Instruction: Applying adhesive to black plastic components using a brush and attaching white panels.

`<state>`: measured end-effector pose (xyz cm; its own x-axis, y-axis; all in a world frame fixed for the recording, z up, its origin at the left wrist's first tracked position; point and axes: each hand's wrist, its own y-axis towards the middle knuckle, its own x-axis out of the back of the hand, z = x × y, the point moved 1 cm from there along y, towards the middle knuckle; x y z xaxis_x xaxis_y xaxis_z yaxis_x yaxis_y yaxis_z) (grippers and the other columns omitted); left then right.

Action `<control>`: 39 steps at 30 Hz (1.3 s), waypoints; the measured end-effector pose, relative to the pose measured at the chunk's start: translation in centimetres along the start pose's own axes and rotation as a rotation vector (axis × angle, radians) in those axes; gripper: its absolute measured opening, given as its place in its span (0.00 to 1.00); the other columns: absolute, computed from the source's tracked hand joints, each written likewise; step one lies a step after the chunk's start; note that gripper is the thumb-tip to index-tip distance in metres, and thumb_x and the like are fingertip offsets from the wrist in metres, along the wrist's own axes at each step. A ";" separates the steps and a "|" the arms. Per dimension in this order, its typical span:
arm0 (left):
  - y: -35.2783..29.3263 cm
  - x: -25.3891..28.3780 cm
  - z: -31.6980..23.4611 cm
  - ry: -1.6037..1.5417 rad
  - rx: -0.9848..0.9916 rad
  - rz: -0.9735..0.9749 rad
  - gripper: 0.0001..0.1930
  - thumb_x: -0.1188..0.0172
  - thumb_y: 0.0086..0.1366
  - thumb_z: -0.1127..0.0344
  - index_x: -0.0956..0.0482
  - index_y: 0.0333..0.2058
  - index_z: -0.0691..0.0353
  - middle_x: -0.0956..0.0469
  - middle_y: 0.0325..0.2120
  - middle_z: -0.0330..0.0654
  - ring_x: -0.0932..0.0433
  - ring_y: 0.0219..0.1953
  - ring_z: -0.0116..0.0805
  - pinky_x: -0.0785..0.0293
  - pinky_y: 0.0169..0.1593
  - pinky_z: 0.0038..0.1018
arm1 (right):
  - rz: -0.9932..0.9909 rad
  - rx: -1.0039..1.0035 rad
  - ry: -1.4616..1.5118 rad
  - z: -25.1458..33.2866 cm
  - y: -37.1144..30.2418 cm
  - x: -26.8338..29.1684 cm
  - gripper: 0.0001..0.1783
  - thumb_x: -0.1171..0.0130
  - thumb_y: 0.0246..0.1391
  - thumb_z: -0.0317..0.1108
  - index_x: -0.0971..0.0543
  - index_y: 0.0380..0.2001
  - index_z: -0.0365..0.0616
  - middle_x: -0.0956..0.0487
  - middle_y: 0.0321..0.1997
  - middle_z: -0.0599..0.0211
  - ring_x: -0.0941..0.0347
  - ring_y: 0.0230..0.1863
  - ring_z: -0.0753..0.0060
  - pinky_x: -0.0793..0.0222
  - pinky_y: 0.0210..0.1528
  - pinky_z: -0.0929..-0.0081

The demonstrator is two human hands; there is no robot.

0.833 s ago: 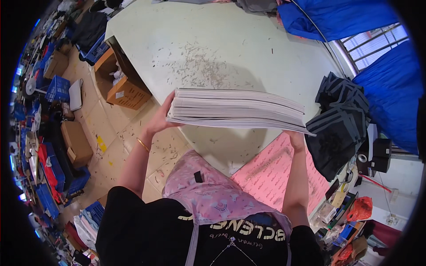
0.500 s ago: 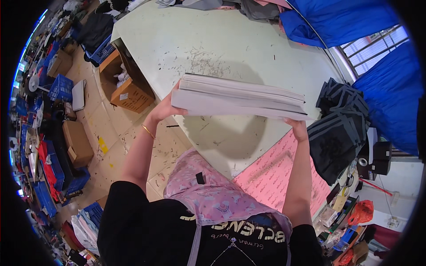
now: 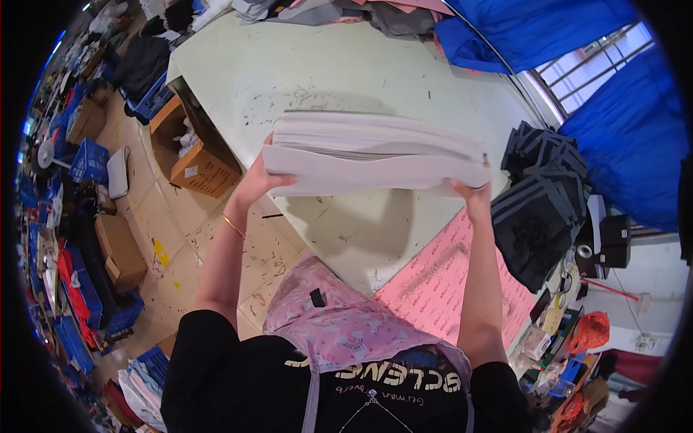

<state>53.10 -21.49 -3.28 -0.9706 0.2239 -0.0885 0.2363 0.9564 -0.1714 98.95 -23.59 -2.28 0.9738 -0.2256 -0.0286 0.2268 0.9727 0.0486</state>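
Observation:
A thick stack of white sheets is held up above the pale table, its layered edges toward the far side. At its left end my left hand grips it, thumb pressed on the near face. My right hand clasps the right end the same way, thumb on the near sheet. Most of the fingers of both hands are hidden behind the stack. The near sheet bows slightly, and a dark gap shows between layers in the middle. Shadows of the stack and arms fall on the tabletop.
A pink printed sheet lies at the table's near right. Dark grey cut pieces are piled beyond it. Grey fabric scraps line the far edge. An open cardboard box stands on the floor at left. Blue cloth hangs at right.
The stack, still in both hands, has tilted a little so more of its near face shows, and its sheets have bowed and parted slightly. The whole view has shifted slightly.

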 end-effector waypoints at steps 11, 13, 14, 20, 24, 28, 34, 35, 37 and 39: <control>-0.2 0.2 1.8 0.093 -0.047 -0.032 0.63 0.23 0.37 0.70 0.55 0.71 0.60 0.38 0.65 0.52 0.38 0.64 0.47 0.44 0.68 0.39 | 0.032 -0.169 -0.040 -3.4 -0.9 1.9 0.51 0.27 0.32 0.18 0.36 0.64 0.46 0.25 0.58 0.58 0.27 0.54 0.57 0.32 0.59 0.67; -0.3 1.7 4.6 0.200 -0.048 0.028 0.63 0.22 0.37 0.69 0.54 0.70 0.61 0.40 0.65 0.52 0.39 0.64 0.47 0.45 0.68 0.39 | 0.082 -0.208 -0.054 -5.1 -2.1 2.8 0.53 0.26 0.31 0.18 0.36 0.65 0.46 0.25 0.58 0.58 0.27 0.55 0.57 0.32 0.59 0.67; 0.0 2.4 5.3 0.258 -0.052 0.060 0.63 0.22 0.37 0.69 0.53 0.70 0.61 0.40 0.65 0.52 0.39 0.64 0.47 0.46 0.68 0.39 | 0.105 -0.223 -0.057 -5.7 -2.4 2.8 0.53 0.26 0.31 0.19 0.37 0.65 0.47 0.25 0.58 0.59 0.27 0.55 0.57 0.32 0.59 0.66; 0.1 1.2 5.1 0.229 -0.079 0.078 0.60 0.22 0.37 0.67 0.50 0.68 0.62 0.41 0.65 0.51 0.39 0.64 0.46 0.45 0.67 0.40 | 0.091 -0.156 -0.096 -5.7 -3.9 1.7 0.55 0.25 0.31 0.19 0.38 0.67 0.45 0.25 0.59 0.57 0.27 0.56 0.59 0.32 0.60 0.65; -0.4 1.8 5.4 0.154 -0.012 0.109 0.57 0.22 0.38 0.66 0.48 0.67 0.62 0.39 0.64 0.51 0.39 0.64 0.46 0.45 0.67 0.39 | 0.016 -0.212 -0.134 -5.7 -5.6 1.7 0.56 0.25 0.32 0.19 0.40 0.67 0.45 0.26 0.59 0.56 0.28 0.57 0.58 0.31 0.59 0.65; -2.2 1.7 4.1 0.134 -0.025 0.076 0.56 0.23 0.39 0.67 0.47 0.67 0.62 0.37 0.63 0.50 0.38 0.63 0.45 0.43 0.66 0.38 | -0.020 -0.236 -0.044 -7.3 -6.8 3.4 0.57 0.25 0.32 0.18 0.41 0.68 0.44 0.26 0.60 0.55 0.29 0.58 0.58 0.30 0.58 0.66; -3.9 1.2 3.7 0.252 -0.116 0.095 0.53 0.25 0.41 0.69 0.46 0.66 0.62 0.35 0.62 0.48 0.36 0.62 0.43 0.41 0.65 0.36 | 0.146 -0.248 0.035 -11.1 -8.7 8.3 0.39 0.36 0.49 0.22 0.37 0.65 0.39 0.26 0.60 0.56 0.27 0.56 0.62 0.29 0.58 0.69; -3.7 1.4 3.8 0.290 -0.144 0.119 0.52 0.25 0.42 0.69 0.45 0.65 0.62 0.35 0.62 0.48 0.35 0.61 0.42 0.40 0.64 0.35 | 0.162 -0.275 0.055 -11.9 -8.8 9.1 0.36 0.38 0.51 0.24 0.36 0.65 0.39 0.26 0.60 0.56 0.27 0.56 0.63 0.29 0.58 0.69; -3.1 2.1 5.2 0.344 -0.119 0.093 0.51 0.25 0.42 0.70 0.44 0.65 0.62 0.34 0.61 0.48 0.35 0.61 0.42 0.39 0.64 0.35 | 0.195 -0.323 0.130 -12.4 -8.2 9.4 0.33 0.40 0.53 0.25 0.34 0.64 0.39 0.25 0.59 0.56 0.27 0.56 0.63 0.29 0.58 0.69; -2.4 2.8 6.8 0.454 -0.079 0.085 0.51 0.25 0.41 0.70 0.43 0.65 0.62 0.33 0.61 0.46 0.33 0.59 0.41 0.38 0.63 0.35 | 0.215 -0.408 0.282 -12.3 -8.2 9.5 0.29 0.43 0.56 0.27 0.32 0.62 0.39 0.24 0.58 0.57 0.26 0.55 0.64 0.28 0.57 0.69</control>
<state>50.13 -24.47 -9.82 -0.8741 0.3443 0.3427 0.3285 0.9386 -0.1053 106.18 -33.04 -15.24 0.9426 -0.0508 -0.3300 -0.0565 0.9499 -0.3074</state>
